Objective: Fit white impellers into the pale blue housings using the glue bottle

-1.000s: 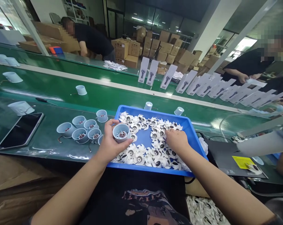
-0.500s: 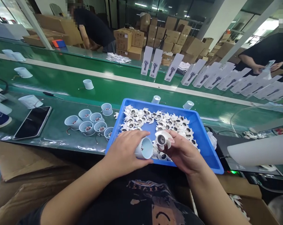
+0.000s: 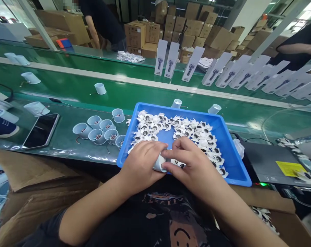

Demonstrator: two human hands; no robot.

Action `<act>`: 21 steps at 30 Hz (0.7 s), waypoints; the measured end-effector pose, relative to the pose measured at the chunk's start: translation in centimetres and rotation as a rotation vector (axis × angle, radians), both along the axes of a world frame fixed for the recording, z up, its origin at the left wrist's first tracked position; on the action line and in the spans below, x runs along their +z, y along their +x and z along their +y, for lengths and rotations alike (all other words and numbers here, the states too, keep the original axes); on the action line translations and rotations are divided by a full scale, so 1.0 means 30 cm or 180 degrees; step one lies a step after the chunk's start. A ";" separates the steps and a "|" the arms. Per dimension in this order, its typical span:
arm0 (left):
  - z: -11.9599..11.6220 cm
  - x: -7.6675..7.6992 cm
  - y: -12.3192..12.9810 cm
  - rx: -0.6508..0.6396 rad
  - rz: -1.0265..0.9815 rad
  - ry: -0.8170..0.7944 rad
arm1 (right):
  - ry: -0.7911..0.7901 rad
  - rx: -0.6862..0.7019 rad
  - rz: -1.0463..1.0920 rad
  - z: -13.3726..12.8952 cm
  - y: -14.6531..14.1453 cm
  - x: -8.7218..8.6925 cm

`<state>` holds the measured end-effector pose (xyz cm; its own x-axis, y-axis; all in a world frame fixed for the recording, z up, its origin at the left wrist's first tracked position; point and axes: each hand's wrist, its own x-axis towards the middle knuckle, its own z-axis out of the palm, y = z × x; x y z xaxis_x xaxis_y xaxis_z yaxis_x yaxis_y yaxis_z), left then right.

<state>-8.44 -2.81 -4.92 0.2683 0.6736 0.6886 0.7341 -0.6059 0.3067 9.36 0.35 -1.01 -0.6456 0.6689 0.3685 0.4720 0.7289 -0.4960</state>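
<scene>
Wrapped round a light blue cylindrical housing (image 3: 157,166), my left hand (image 3: 141,161) holds it on its side above the tray's near edge, its open end facing right. My right hand (image 3: 193,163) pinches at that opening with thumb and forefinger. A white fan impeller (image 3: 163,159) sits at the mouth, mostly hidden by the housing and my fingers; how deep it goes I cannot tell. Behind both hands lies a blue tray (image 3: 237,168) of white impellers (image 3: 188,130). Several blue housings (image 3: 96,136) with small wired parts inside stand left of the tray.
A phone (image 3: 40,132) and a screwdriver (image 3: 56,100) lie at left. Across the green conveyor (image 3: 134,92) stands a row of white boxes (image 3: 191,65). Two people are at the far side. A grey device (image 3: 260,161) sits right of the tray; an open carton (image 3: 286,219) is below.
My right hand has brought the impeller left to the housing's mouth, its fingers now at the rim. My left hand still holds the housing. The view has shifted slightly.
</scene>
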 end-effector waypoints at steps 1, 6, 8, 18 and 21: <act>-0.003 0.001 0.006 -0.0013 -0.0012 0.0004 | -0.0048 0.0016 0.0019 0.005 -0.003 -0.003; -0.008 0.006 0.016 -0.0085 -0.0078 -0.0127 | -0.0327 0.0049 0.0192 0.020 -0.002 -0.022; -0.001 -0.001 0.000 -0.0109 -0.0083 -0.0201 | -0.0328 0.0091 0.0227 0.018 0.019 -0.019; 0.035 -0.002 -0.069 -0.0135 -0.0056 -0.0584 | 0.0264 0.0332 -0.0211 -0.008 0.100 -0.045; 0.083 0.055 -0.130 0.0214 0.0189 -0.0868 | 0.0541 -0.0102 0.0170 -0.015 0.234 -0.047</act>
<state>-12.33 -0.32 -3.28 0.2511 0.8495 0.4640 0.7914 -0.4562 0.4070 16.37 -0.10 -2.41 -0.6013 0.6140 0.5112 0.4726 0.7892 -0.3921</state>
